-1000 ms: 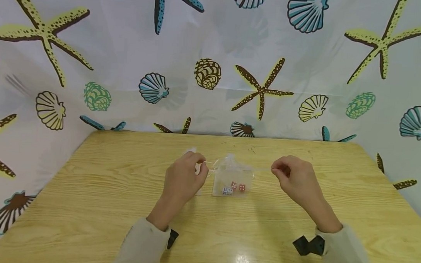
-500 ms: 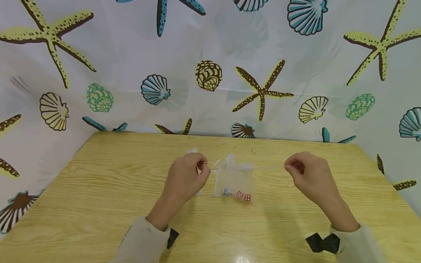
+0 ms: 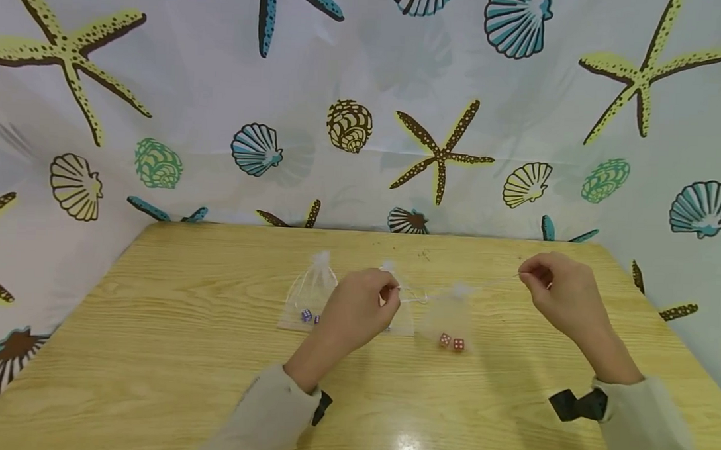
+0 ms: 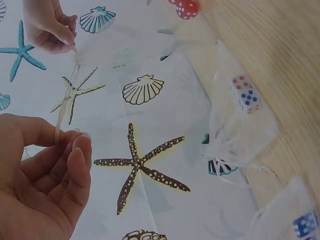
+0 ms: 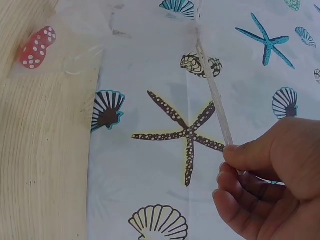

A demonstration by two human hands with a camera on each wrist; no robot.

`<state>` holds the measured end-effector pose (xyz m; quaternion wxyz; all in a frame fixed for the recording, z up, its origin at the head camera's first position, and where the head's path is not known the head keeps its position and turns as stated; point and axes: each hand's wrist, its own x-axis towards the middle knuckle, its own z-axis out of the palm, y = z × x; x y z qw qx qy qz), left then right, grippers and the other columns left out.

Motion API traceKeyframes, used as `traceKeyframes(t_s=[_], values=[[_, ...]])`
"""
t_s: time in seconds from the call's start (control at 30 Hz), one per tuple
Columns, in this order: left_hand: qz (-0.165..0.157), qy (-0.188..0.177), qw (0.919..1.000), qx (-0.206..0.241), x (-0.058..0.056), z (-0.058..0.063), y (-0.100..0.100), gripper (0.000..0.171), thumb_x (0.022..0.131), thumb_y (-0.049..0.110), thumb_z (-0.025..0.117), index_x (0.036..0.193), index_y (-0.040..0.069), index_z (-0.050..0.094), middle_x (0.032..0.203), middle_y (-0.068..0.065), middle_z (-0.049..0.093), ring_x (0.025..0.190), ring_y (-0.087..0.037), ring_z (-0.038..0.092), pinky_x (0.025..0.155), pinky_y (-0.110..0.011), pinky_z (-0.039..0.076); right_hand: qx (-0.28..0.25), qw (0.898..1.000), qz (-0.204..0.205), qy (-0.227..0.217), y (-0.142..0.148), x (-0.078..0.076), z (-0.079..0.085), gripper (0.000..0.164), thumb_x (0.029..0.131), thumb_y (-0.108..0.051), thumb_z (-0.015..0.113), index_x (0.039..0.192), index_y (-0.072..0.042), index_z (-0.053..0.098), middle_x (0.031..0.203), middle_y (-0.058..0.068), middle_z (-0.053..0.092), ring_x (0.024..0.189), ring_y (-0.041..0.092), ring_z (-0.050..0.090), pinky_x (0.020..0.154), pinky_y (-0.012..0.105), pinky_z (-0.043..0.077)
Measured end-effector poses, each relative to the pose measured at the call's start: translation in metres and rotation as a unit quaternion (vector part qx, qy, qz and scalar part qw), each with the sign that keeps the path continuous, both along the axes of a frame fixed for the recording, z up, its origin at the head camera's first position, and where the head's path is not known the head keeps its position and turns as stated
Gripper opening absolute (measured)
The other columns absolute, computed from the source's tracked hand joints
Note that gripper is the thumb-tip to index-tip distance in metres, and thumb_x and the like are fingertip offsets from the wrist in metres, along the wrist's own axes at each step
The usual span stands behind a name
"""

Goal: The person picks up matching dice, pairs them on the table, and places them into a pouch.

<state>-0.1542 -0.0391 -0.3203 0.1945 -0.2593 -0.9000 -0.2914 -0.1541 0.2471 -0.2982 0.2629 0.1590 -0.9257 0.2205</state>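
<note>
A sheer white drawstring pouch (image 3: pixel 447 314) holding two red dice (image 3: pixel 452 342) hangs between my hands, its drawstrings pulled out to both sides. My left hand (image 3: pixel 363 308) pinches the cord on the left between thumb and forefinger. On the right, my right hand (image 3: pixel 563 295) pinches the opposite drawstring (image 5: pixel 215 95), which runs taut in the right wrist view. The pouch's gathered neck looks bunched. Behind my left hand lies a second sheer pouch (image 4: pixel 250 115) with white dice (image 4: pixel 245 94), partly hidden in the head view.
A third sheer pouch (image 3: pixel 310 286) with blue dice (image 3: pixel 306 315) lies left of the other two, on the wooden table (image 3: pixel 183 351). A white cloth (image 3: pixel 223 68) printed with starfish and shells stands around the table's back and sides.
Both hands have moved right, and the red-dice pouch has shifted right off the white-dice pouch it overlapped. The blue-dice pouch now shows more from behind the left hand.
</note>
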Motion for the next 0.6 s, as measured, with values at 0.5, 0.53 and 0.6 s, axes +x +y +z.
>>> traceKeyframes(t_s=[0.5,0.53,0.6], values=[[-0.043,-0.028,0.9978,-0.041,-0.007,0.007,0.031,0.018,0.091,0.01,0.057,0.081,0.01,0.072,0.07,0.0,0.065,0.052,-0.007,0.047,0.049,-0.019,0.037,0.005,0.998,-0.026,-0.057,0.017,-0.047,0.002,0.009,0.089,-0.004,0.062,0.088,0.003,0.067,0.078,0.018,0.065,0.066,0.027,0.058,0.061,0.041,0.047],[-0.042,-0.032,0.9977,-0.043,-0.007,0.006,0.032,0.018,0.091,0.01,0.057,0.081,0.01,0.072,0.068,0.0,0.065,0.051,-0.006,0.045,0.048,-0.018,0.036,0.004,0.998,-0.026,-0.054,0.016,-0.05,0.002,0.01,0.089,-0.004,0.061,0.088,0.004,0.067,0.079,0.019,0.065,0.067,0.028,0.059,0.062,0.043,0.048],[-0.04,-0.04,0.9973,-0.047,-0.007,0.005,0.033,0.019,0.091,0.011,0.057,0.08,0.011,0.072,0.067,0.001,0.064,0.05,-0.006,0.043,0.046,-0.018,0.033,0.001,0.998,-0.028,-0.052,0.014,-0.056,0.003,0.01,0.089,-0.004,0.061,0.089,0.004,0.067,0.079,0.02,0.065,0.067,0.029,0.059,0.063,0.046,0.048]])
